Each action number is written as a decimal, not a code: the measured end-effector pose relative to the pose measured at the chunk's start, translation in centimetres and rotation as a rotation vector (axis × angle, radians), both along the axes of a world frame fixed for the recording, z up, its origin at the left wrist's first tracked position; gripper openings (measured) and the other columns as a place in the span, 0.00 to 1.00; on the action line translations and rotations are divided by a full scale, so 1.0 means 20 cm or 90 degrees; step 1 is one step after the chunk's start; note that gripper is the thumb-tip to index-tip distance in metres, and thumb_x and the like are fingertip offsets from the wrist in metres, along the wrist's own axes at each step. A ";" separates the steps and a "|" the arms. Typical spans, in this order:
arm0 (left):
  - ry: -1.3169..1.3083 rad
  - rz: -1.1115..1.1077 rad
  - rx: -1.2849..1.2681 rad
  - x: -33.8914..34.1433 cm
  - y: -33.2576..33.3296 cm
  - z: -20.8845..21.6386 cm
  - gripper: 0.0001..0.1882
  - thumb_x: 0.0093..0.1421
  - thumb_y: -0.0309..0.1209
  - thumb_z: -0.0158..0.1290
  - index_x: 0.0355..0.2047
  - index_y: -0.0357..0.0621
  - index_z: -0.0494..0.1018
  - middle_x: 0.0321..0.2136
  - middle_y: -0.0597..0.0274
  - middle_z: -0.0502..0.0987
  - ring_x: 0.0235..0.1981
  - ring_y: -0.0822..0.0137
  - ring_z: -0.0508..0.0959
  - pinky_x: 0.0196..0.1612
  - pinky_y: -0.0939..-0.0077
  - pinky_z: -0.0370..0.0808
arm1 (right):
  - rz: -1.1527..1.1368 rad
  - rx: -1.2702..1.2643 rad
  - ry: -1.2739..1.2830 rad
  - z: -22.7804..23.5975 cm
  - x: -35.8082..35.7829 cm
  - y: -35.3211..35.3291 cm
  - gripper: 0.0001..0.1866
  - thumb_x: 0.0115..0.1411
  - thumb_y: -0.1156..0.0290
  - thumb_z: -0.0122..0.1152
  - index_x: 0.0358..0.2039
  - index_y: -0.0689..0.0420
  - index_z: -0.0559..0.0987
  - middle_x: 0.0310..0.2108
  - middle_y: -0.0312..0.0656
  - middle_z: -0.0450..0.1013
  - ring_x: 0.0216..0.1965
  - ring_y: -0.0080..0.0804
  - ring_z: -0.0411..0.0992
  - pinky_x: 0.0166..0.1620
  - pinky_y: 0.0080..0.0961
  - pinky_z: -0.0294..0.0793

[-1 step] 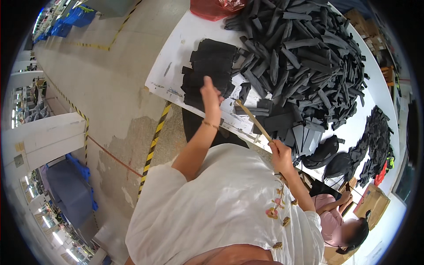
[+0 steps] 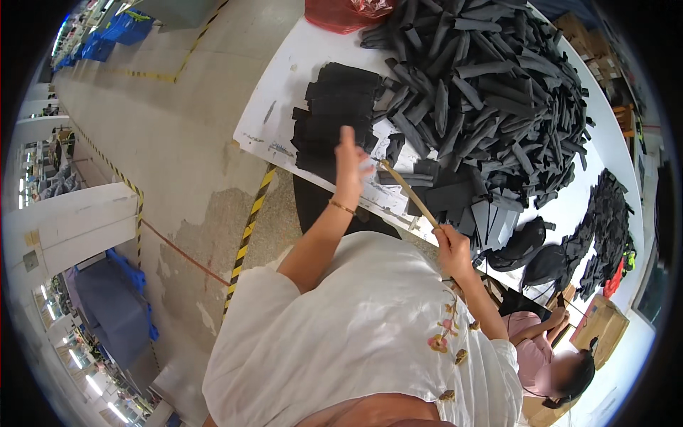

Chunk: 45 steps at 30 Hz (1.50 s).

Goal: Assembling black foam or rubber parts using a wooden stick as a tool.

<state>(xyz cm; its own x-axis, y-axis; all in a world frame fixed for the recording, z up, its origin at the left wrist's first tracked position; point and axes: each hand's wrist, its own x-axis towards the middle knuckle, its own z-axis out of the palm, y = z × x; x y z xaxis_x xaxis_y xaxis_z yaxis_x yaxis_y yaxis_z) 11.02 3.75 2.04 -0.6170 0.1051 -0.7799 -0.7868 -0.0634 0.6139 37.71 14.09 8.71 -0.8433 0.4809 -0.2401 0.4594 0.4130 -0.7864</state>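
Here, red bag (image 2: 345,16), stick (image 2: 413,195) in right hand (image 2: 454,252)

Tan stick (image 2: 410,195) aslant near flat black pieces (image 2: 341,96)

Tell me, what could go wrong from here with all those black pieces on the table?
The overlapping flat black pieces lie close to the near edge of the white table, so a brush from the open left hand might knock some off. The large heap of black pieces lies right beside them; if it slid, the two could mix. The yellowish stick in the right hand might nudge nearby pieces out of place.
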 end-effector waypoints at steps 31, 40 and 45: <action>0.114 -0.337 0.512 -0.05 0.01 0.12 0.37 0.64 0.61 0.33 0.55 0.41 0.68 0.43 0.62 0.73 0.48 0.67 0.72 0.47 0.72 0.70 | -0.094 -0.369 0.089 0.26 -0.38 0.03 0.05 0.61 0.71 0.60 0.34 0.59 0.77 0.24 0.27 0.68 0.27 0.13 0.62 0.29 0.14 0.61; 0.632 -0.749 0.072 0.19 -0.13 -0.01 0.08 0.61 0.33 0.52 0.35 0.43 0.74 0.20 0.63 0.73 0.21 0.65 0.73 0.29 0.70 0.72 | -0.565 0.140 0.299 0.57 -0.30 0.85 0.15 0.61 0.58 0.61 0.37 0.58 0.78 0.23 0.28 0.66 0.19 0.11 0.59 0.19 0.10 0.55; 1.049 -0.457 -0.310 -0.36 -0.07 -0.09 0.06 0.48 0.28 0.60 0.28 0.49 0.76 0.29 0.63 0.72 0.37 0.55 0.71 0.41 0.62 0.70 | -0.401 0.530 0.117 0.58 -0.20 1.16 0.16 0.66 0.61 0.53 0.51 0.53 0.73 0.26 0.33 0.70 0.29 0.23 0.69 0.35 0.24 0.69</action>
